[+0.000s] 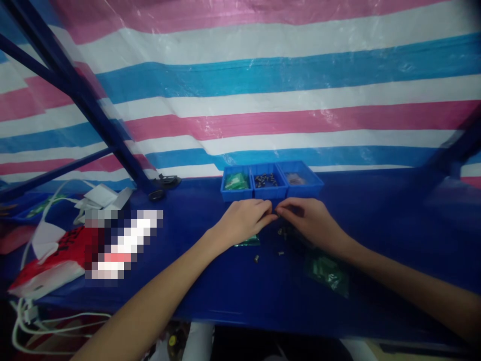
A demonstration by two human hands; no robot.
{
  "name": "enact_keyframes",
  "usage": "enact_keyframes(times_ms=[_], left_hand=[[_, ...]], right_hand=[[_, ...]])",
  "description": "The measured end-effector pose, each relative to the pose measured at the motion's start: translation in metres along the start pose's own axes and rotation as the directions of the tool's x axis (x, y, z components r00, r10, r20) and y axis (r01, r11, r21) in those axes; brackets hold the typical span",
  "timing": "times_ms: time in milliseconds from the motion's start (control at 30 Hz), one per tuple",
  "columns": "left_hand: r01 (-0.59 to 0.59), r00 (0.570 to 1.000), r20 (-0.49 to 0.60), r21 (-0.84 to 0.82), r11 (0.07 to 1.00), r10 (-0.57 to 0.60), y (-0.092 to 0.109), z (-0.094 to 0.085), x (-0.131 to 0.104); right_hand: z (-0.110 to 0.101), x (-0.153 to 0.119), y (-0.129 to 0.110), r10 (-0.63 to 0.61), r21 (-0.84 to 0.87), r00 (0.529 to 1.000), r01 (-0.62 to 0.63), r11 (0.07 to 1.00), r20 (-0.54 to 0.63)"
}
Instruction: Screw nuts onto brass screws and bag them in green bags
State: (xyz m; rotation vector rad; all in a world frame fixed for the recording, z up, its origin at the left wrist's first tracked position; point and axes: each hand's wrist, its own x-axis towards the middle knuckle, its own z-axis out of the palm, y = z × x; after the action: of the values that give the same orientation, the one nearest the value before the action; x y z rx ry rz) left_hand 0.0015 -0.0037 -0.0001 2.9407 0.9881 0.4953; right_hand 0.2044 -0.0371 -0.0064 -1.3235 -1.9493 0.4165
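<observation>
My left hand (248,218) and my right hand (310,220) meet above the blue table, with thumb and fingertips pinched close together. Whatever lies between the fingertips is too small to make out. Just below them are a few small metal pieces, among them a screw-like piece (256,258) and another small metal piece (280,253). A green packet (250,241) sticks out from under my left hand. Beneath my right forearm lies a clear plastic bag (328,275) with green contents.
Behind the hands stand three joined blue bins: one with green packets (236,181), one with dark metal pieces (266,179), one with clear pieces (295,178). A red and white bag (56,255), white cables (48,326) and a blue metal frame (80,100) are on the left.
</observation>
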Motion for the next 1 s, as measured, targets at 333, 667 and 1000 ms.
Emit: enact_keyframes(times_ms=[333,667,1000], left_hand=[[-0.012,0.999,-0.034,-0.007,1.0,0.012,0.0041,-0.0009,-0.0008],[0.032,0.999,-0.026,-0.061,0.998,-0.033,0.0073,-0.0013,0.0006],[0.021,0.996,-0.088,-0.078,0.997,-0.028,0.0072,-0.0026,0.0001]], right_hand=[[-0.0003,0.0018,0.0,0.057,0.175,0.997,-0.067,0.982,0.061],[0.0016,0.0,0.0031,-0.003,0.201,0.996,-0.015,0.979,0.09],[0.0004,0.0002,0.0038,-0.037,0.135,0.998,0.029,0.99,0.054]])
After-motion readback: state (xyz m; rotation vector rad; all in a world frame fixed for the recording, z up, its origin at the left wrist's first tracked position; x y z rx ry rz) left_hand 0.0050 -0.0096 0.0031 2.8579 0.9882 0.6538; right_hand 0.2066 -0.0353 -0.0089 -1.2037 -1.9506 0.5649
